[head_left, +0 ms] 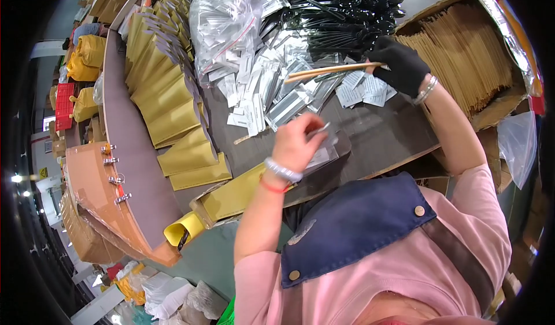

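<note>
My right hand, in a black glove, grips two long thin tan sticks that point left over the table. Bare and pinched closed, my left hand is above the near table edge; a small pale piece shows at its fingertips, too blurred to name. Just below it lies clear plastic wrap. Between my hands and beyond are silver and white flat packets, with printed white paper slips under my right hand. Farther back, black plastic utensils are heaped.
An open carton of similar tan sticks stands at the right. Gold envelope-like sleeves overlap in a row at the left. A clear bag of packets is at the back. A yellow-lined tray runs along the near edge.
</note>
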Demonstrator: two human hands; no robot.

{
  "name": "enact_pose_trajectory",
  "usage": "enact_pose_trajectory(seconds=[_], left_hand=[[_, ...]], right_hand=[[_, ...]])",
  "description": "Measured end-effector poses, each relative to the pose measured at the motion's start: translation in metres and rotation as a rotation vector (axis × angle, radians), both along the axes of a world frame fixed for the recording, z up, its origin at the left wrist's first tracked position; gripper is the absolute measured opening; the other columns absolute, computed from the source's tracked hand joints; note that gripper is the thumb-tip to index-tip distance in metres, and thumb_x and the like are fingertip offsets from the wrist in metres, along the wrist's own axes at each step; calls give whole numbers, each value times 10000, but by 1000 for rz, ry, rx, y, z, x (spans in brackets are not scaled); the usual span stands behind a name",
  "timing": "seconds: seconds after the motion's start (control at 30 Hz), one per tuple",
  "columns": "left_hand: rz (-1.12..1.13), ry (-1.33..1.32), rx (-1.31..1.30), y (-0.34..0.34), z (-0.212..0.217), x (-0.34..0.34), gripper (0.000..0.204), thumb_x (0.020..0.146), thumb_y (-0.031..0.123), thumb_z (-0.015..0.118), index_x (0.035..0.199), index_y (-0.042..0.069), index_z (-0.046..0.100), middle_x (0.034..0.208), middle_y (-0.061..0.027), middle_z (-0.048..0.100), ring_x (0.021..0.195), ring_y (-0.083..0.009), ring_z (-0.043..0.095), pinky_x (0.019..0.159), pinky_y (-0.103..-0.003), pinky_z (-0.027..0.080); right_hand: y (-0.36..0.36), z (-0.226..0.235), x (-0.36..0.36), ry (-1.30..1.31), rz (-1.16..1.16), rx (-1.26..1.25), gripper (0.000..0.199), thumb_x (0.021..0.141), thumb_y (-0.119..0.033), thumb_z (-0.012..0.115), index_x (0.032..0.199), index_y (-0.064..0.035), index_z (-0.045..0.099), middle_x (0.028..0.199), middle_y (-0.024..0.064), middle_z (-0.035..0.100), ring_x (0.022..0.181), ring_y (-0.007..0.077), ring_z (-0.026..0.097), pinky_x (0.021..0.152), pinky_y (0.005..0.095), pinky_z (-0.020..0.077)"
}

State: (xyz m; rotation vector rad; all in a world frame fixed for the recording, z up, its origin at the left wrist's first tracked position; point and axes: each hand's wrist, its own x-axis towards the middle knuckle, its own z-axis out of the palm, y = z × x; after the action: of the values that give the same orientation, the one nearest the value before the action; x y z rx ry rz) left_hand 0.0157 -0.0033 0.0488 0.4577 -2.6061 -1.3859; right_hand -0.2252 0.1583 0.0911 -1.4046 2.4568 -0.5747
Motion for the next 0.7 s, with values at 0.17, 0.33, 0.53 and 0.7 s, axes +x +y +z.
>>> enact_pose_trajectory(seconds=[0.17, 0.33, 0.53, 0.7], left_hand=[[58, -86, -553, 8, -7, 72, 267, 679, 123, 748, 939, 137, 689, 966, -27, 639, 884, -239, 554, 755, -385, 418], [9, -98, -694, 41, -4, 107, 346, 692, 172, 733, 1035, 164, 682, 1107, 54, 603, 922, -217, 514, 795, -380, 380], [-35, -183, -758, 42, -3, 120, 419, 698, 197, 737, 1107, 143, 670, 1206, 68, 590, 971, -217, 506, 836, -372, 366], [87, -116, -606, 19, 3, 143, 570, 657, 232, 789, 1184, 98, 619, 1260, -42, 553, 1115, -293, 473, 952, -441, 361]], right_hand=[[-10, -32, 36, -399, 291, -25, 131, 777, -177, 725, 845, -69, 696, 809, 107, 600, 773, 272, 612, 699, 361, 480], [-23, -37, 71, -650, 323, 317, 152, 753, -172, 729, 826, -40, 702, 776, 129, 631, 728, 252, 638, 659, 350, 487], [-37, -44, 114, -347, 339, 321, 295, 749, -353, 724, 925, -117, 711, 831, 119, 628, 779, 286, 636, 696, 369, 498], [14, -55, 109, -169, 310, -95, 379, 759, -274, 731, 1122, -184, 664, 765, 88, 568, 754, 281, 593, 659, 382, 483]])
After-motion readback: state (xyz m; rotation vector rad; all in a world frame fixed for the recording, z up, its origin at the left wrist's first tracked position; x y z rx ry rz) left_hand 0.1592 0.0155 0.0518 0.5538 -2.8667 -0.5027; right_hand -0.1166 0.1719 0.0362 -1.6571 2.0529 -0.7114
